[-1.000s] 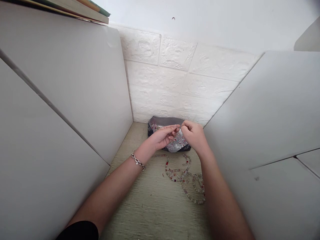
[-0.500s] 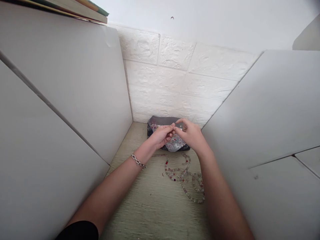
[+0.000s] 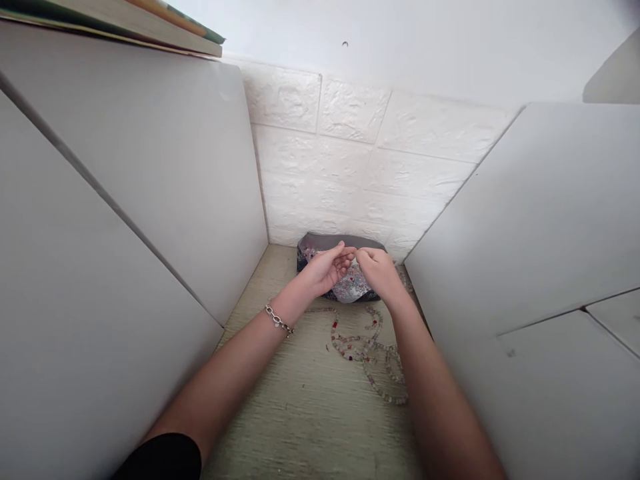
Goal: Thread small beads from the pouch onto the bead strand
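My left hand (image 3: pixel 327 268) is raised over the front of an open dark bag (image 3: pixel 345 240), its fingers partly curled and its index finger reaching to the right. Meeting that fingertip, my right hand (image 3: pixel 379 270) is closed in a pinch. Whatever lies between the fingers is too small to make out. Small loose beads (image 3: pixel 353 283), clear, red and pale, fill the bag's mouth beneath both hands. A long strand of threaded beads (image 3: pixel 367 381) lies in loops on the surface in front of the bag. One end of it runs left behind my left wrist; my right forearm covers part of its loops.
Pale panels stand close on the left (image 3: pixel 165 173) and the right (image 3: pixel 520 220). A white brick-pattern wall (image 3: pixel 345 160) rises right behind the bag. Books (image 3: pixel 175 27) lie on top of the left panel. The greenish wood-grain surface (image 3: pixel 300 420) holds a few tiny specks.
My right hand has gone from spread fingers to a closed pinch against my left fingertips. My left thumb has lifted and its index finger has straightened. The view has shifted slightly.
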The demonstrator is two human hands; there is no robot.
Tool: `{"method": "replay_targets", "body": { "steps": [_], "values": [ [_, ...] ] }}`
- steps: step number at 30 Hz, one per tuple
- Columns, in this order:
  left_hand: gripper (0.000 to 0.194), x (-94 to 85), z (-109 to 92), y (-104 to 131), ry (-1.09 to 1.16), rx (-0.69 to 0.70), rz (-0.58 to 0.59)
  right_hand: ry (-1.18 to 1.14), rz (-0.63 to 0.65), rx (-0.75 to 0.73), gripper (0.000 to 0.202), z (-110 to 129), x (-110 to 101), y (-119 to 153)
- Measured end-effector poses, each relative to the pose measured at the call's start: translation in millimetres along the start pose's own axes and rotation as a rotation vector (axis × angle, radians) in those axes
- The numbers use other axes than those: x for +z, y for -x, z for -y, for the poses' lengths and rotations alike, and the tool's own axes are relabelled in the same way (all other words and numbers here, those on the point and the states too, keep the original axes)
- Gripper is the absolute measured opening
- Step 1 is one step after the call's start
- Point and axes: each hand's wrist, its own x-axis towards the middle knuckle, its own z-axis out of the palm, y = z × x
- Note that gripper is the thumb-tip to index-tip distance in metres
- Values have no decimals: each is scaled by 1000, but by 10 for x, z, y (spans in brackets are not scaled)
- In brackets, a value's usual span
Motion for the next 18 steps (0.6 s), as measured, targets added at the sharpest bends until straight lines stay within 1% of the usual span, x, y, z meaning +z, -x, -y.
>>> {"method": "replay_targets", "body": {
  "steps": [2,4,6,7,10,13,15,18],
  "values": [
    [23,4,-5,-1,82,-19,48,-140,19,32,29,-28,41,-22],
    [34,15,-12,9,126,-12,103,-223,0,53,32,-51,61,-41],
    [41,31,-20,24,136,17,122,-277,-25,68,33,-58,54,-50],
    [41,38,-22,30,136,30,116,-307,-22,75,32,-55,44,-50],
    [30,37,-19,27,116,47,73,-414,58,120,31,-23,5,-36],
    [16,1,-14,9,63,-15,7,-474,137,162,29,5,-16,-21],
    [16,-22,-22,5,46,-90,-5,-470,135,162,29,2,-17,-21],
    [20,-26,-59,22,55,-168,47,-393,108,125,27,-34,-14,-35]
  ]
}}
